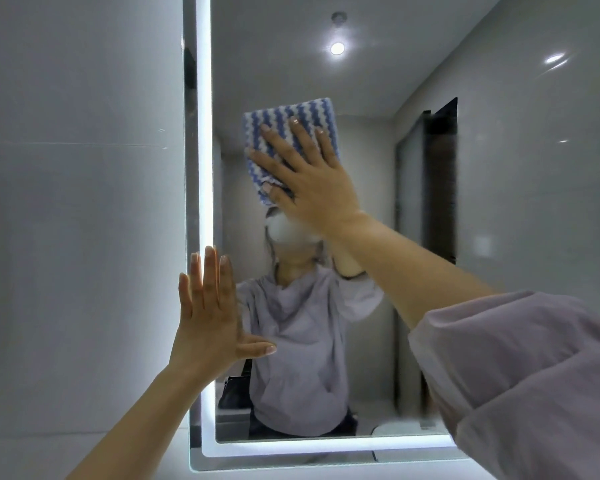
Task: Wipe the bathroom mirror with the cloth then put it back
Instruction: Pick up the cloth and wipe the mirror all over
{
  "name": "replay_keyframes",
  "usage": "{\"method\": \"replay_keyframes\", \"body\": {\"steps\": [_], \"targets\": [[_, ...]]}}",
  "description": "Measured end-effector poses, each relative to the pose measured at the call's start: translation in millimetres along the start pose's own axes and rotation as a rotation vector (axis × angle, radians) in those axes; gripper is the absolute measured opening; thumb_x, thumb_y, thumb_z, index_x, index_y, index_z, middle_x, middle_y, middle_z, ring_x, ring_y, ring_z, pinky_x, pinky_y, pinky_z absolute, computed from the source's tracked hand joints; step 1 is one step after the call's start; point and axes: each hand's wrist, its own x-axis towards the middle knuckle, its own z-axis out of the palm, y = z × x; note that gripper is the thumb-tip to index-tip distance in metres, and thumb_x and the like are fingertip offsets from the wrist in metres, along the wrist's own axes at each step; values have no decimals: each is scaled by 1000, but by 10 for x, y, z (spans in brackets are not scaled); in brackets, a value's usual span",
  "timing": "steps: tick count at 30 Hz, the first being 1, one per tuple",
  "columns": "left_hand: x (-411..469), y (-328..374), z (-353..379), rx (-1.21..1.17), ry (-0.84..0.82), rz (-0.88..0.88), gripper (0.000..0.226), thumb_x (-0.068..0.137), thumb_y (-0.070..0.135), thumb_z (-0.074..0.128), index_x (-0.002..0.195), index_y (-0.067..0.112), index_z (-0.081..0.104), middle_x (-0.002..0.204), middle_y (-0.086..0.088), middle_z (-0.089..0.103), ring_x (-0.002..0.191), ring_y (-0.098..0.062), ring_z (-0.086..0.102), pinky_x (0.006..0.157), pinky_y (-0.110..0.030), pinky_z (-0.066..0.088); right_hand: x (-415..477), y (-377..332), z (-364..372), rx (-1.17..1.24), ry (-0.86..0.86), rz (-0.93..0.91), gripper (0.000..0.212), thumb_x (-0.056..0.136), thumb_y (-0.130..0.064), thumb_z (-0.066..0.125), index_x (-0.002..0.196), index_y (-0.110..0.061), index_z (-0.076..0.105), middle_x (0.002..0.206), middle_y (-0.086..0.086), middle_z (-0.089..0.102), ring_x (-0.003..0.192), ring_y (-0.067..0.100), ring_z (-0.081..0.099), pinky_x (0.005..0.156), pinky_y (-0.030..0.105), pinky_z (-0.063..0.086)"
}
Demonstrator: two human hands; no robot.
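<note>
A bathroom mirror (378,81) with a lit white border fills the middle of the head view. A blue-and-white striped cloth (284,119) is pressed flat on the glass in its upper middle. My right hand (309,178) lies spread over the cloth, fingers apart, holding it against the mirror. My left hand (210,317) rests flat and open on the mirror's left edge, lower down, over the lit strip, with nothing in it. The mirror reflects a person in a lilac top with an arm raised.
Grey tiled wall (77,202) lies left of the mirror and more grey wall (541,168) to its right. A pale ledge (291,474) runs below the mirror's bottom edge. My lilac sleeve (534,375) fills the lower right.
</note>
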Motion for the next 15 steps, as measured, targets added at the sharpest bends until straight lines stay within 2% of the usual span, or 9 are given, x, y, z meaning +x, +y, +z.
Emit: {"method": "replay_keyframes", "body": {"steps": [2, 7, 15], "targets": [[2, 7, -11, 5, 5, -1, 135, 57, 95, 22, 145, -6, 8, 154, -28, 1, 142, -43, -4, 115, -49, -8, -63, 195, -20, -11, 15, 53, 53, 101, -46, 22, 152, -33, 21, 161, -1, 15, 148, 32, 7, 120, 49, 0], [0, 9, -16, 27, -5, 3, 136, 57, 94, 24, 145, -9, 9, 154, -29, -1, 142, -45, -4, 114, -50, -8, -282, 720, -59, -12, -11, 189, 54, 100, -48, 17, 153, -35, 11, 162, -2, 6, 149, 29, -1, 120, 49, -2], [14, 20, -31, 26, -22, -15, 136, 58, 96, 20, 145, -8, 13, 154, -28, 2, 142, -44, -3, 115, -48, -10, -821, 1470, -56, 68, 33, 422, 55, 99, -52, 18, 152, -38, 14, 162, -4, 7, 149, 27, 0, 120, 49, 0]]}}
